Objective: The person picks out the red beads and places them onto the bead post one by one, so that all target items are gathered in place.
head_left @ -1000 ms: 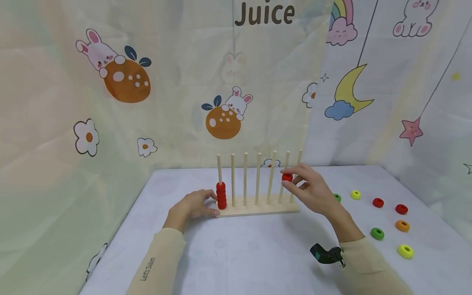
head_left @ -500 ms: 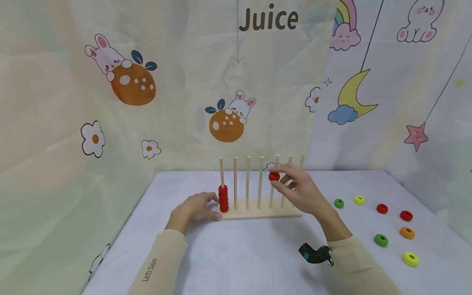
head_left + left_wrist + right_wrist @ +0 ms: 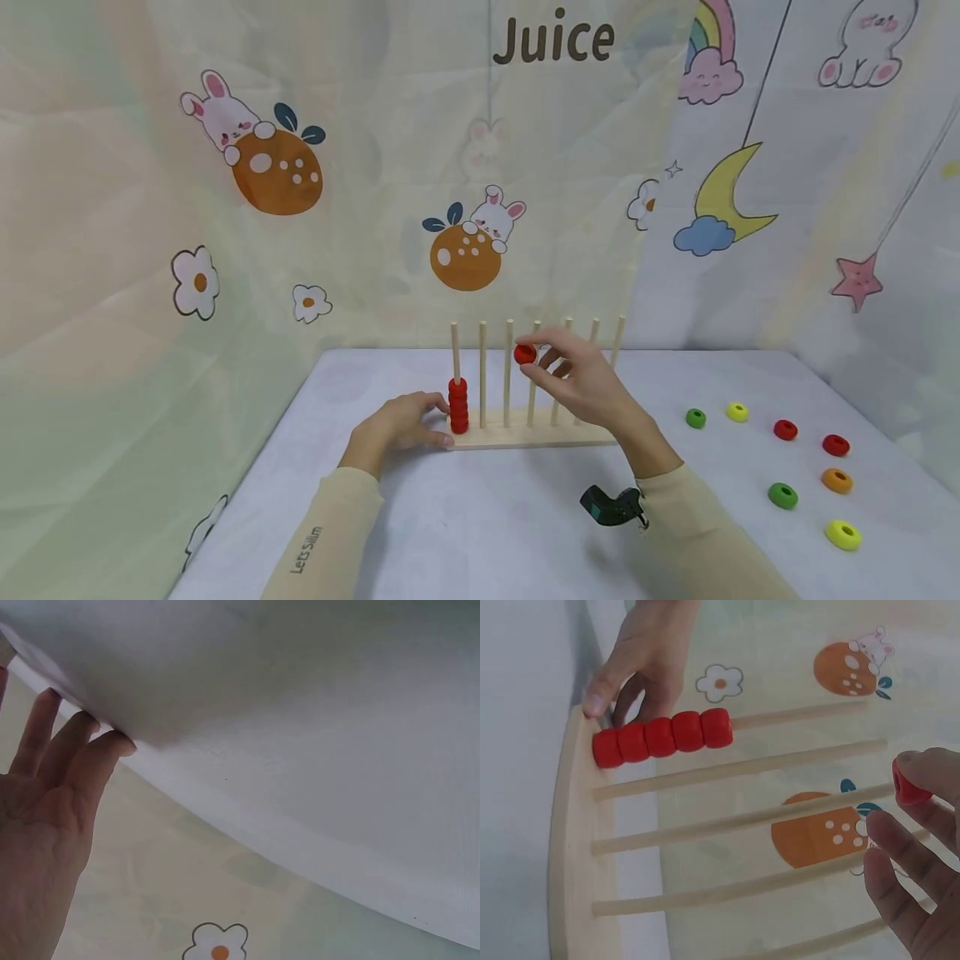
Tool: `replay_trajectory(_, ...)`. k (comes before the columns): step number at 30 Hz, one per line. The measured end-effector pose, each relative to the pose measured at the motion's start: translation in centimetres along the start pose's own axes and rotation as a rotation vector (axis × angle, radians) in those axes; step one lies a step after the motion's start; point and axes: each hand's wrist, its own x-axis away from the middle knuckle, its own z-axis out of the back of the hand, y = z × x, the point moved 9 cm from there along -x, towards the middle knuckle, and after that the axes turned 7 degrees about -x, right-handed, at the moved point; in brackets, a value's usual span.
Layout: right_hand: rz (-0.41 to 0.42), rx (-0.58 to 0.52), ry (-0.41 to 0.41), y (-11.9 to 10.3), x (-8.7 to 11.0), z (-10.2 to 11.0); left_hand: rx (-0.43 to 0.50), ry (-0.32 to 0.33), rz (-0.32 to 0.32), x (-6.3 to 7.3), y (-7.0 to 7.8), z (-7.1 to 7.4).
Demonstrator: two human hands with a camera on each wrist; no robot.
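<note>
Reference: 12 o'clock is the top of the head view. The 7 pegs (image 3: 483,375) count from the left.

Right hand: The right hand (image 3: 573,379) pinches 1 red bead (image 3: 525,355) between thumb and index finger. At least 2 other fingers stand clear of it. The bead is held aloft; in the head view it appears just beside the upper part of peg 3 (image 3: 507,383). Its depth relative to that peg cannot be told.

Left hand: The left hand (image 3: 395,421) is at the 9 o'clock end of the wooden base (image 3: 498,439). Its thumb touches the corner of the base; the other fingers are partly hidden. Whether it clamps the base or only rests against it cannot be told.

Governing relation: From the held bead, the top of peg 1 (image 3: 455,354) lies between 9 and 10 o'clock, and the red stack (image 3: 458,406) of 5 beads around that peg lies toward 8 o'clock. The long axis of the stack follows the upright peg. In the right wrist view the bead's hole appears to face the base; its axis is judged roughly parallel to the pegs. The left hand is nearer to the stack.

Loose items: 7 loose beads (image 3: 785,430) lie on the table (image 3: 465,517) toward 4 o'clock, well apart from the base: 2 green, 2 yellow, 2 red, 1 orange.
</note>
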Motion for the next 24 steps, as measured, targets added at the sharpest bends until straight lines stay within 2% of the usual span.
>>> replay_trajectory(8,0.072,-0.025,0.002,-1.2,-1.7,-1.5,-0.012,-0.016,0.024,-0.3,-0.1,-0.1)
replay_trajectory(15,0.080,-0.042,0.031,-1.9,-3.2,-2.5,0.002,-0.020,0.042,-0.2,-0.2,0.0)
replay_trajectory(24,0.044,-0.091,0.062,-1.7,-4.6,-3.8,0.029,-0.023,0.059,0.1,-0.3,-0.1)
